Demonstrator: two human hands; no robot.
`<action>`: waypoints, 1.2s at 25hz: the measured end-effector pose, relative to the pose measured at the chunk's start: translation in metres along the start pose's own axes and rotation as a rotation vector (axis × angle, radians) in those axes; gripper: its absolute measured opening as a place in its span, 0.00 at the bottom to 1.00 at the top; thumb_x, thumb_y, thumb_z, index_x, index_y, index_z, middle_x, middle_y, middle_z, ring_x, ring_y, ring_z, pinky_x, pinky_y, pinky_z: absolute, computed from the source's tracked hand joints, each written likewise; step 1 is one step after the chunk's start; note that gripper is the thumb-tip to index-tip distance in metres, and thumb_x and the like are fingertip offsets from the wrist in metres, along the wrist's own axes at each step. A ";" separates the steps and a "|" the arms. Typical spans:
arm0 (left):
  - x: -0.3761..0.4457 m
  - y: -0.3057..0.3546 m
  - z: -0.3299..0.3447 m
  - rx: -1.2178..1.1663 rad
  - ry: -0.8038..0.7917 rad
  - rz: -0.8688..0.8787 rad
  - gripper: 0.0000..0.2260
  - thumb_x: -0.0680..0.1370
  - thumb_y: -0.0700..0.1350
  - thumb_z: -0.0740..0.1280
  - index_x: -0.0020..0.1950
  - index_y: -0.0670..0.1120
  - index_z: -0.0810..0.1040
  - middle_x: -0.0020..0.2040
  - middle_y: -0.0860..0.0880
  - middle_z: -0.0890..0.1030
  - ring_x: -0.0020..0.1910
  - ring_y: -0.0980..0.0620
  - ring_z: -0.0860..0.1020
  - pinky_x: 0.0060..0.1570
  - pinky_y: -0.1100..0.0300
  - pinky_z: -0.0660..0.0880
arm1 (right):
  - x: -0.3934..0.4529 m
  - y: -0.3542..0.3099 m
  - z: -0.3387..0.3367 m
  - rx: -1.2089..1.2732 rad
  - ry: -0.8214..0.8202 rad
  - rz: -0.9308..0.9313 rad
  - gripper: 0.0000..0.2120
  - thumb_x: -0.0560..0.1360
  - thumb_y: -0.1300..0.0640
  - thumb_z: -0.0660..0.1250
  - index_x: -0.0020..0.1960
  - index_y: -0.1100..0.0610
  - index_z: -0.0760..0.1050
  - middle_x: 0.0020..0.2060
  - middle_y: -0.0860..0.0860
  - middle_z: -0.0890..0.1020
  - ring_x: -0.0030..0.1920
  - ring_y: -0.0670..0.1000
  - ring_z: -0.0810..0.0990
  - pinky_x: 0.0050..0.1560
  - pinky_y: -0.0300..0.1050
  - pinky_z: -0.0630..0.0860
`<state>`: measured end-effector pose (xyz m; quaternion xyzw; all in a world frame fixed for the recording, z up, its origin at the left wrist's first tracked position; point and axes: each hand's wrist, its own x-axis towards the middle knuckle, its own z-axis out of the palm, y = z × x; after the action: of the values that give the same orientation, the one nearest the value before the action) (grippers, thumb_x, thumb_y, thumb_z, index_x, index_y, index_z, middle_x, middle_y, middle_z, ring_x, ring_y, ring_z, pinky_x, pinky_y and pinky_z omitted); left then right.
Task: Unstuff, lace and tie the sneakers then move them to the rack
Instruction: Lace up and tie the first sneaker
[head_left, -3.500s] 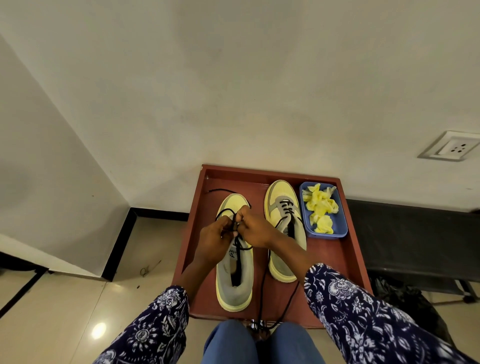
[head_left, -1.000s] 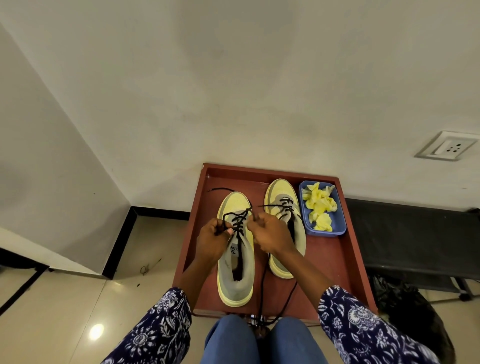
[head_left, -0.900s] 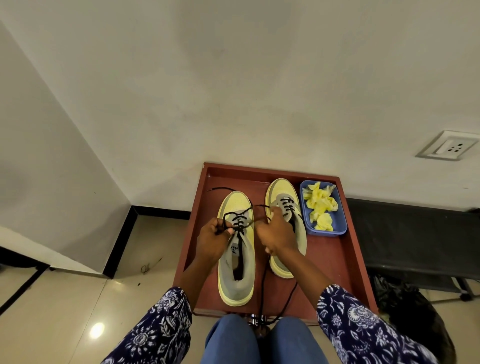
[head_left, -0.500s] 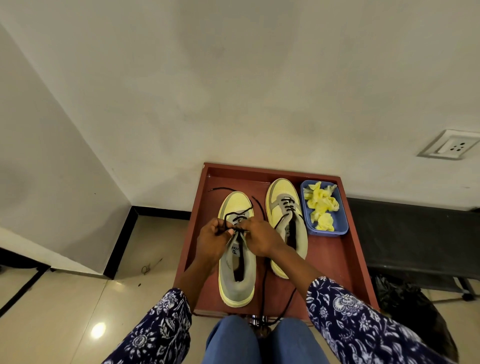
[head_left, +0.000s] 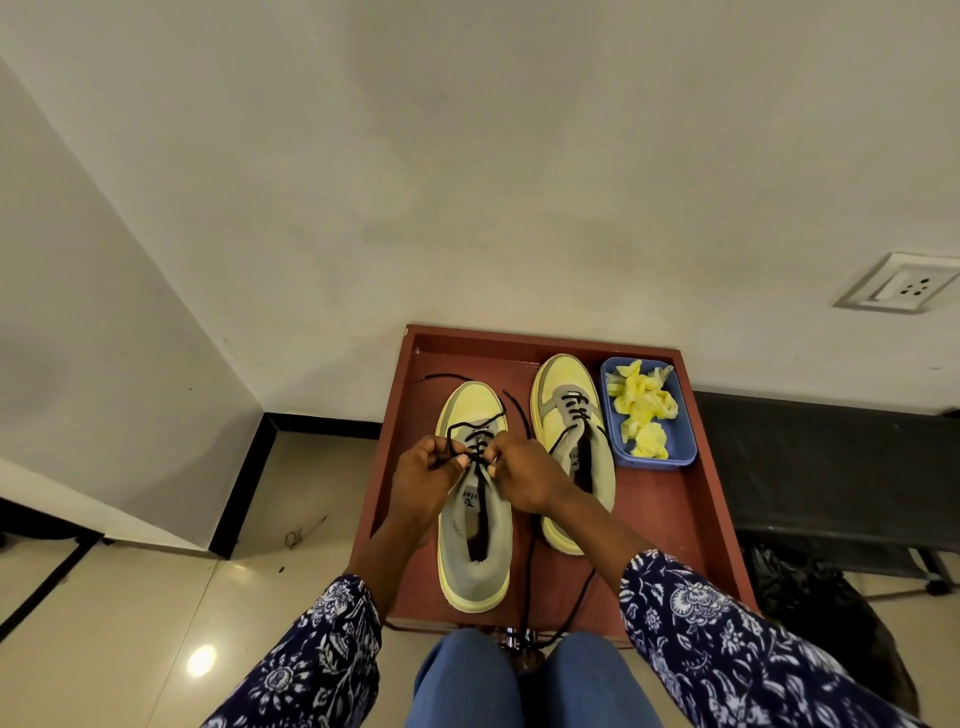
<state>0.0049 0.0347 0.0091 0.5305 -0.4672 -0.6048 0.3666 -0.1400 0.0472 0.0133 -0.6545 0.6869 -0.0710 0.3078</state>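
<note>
the left hand (head_left: 423, 480) pinches a loop of the black lace (head_left: 470, 428) just at the left side of the eyelets, and its grip is narrow, closed on the lace. directly between the two grips lies the left sneaker (head_left: 475, 519), on the red tray (head_left: 670, 519). its long axis runs from the person toward the wall, the yellow toe pointing away, beyond the grips, and the heel opening near the knees. the right hand (head_left: 524, 475) touches the same lace at the right side, its grip also narrow on the lace, as far as i can judge.

what can go wrong: if one grip pulls harder, the lace can slide through and leave uneven ends, or the free end beyond the grips can slip out of an eyelet. a strong pull can also drag the sneaker.

to the right of the grips stands the right sneaker (head_left: 571, 447), parallel, toe also to the wall, its lace trailing loose over the tray edge. further right is the blue bin (head_left: 680, 452) with yellow stuffing (head_left: 641, 410).
</note>
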 end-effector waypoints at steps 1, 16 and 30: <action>0.000 0.001 0.000 0.007 0.001 0.001 0.04 0.75 0.32 0.64 0.48 0.37 0.76 0.41 0.46 0.80 0.41 0.53 0.78 0.44 0.62 0.76 | -0.001 0.000 0.000 -0.010 0.006 0.008 0.10 0.76 0.61 0.58 0.56 0.59 0.72 0.52 0.59 0.80 0.53 0.60 0.77 0.52 0.54 0.76; 0.002 0.002 -0.003 -0.050 -0.011 -0.066 0.03 0.78 0.36 0.63 0.46 0.37 0.76 0.41 0.46 0.79 0.42 0.52 0.78 0.39 0.67 0.77 | -0.013 0.003 -0.016 -0.185 0.079 0.082 0.13 0.77 0.58 0.57 0.60 0.56 0.73 0.59 0.55 0.74 0.58 0.58 0.75 0.59 0.56 0.69; 0.012 -0.015 -0.020 0.096 0.043 -0.175 0.07 0.77 0.42 0.66 0.39 0.45 0.76 0.40 0.46 0.79 0.41 0.51 0.76 0.37 0.59 0.71 | -0.020 0.009 -0.005 -0.335 0.150 0.230 0.15 0.74 0.55 0.59 0.59 0.55 0.74 0.56 0.55 0.78 0.60 0.59 0.74 0.60 0.53 0.66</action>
<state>0.0234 0.0243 -0.0093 0.5993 -0.4395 -0.5998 0.2964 -0.1510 0.0663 0.0193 -0.6069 0.7801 0.0314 0.1488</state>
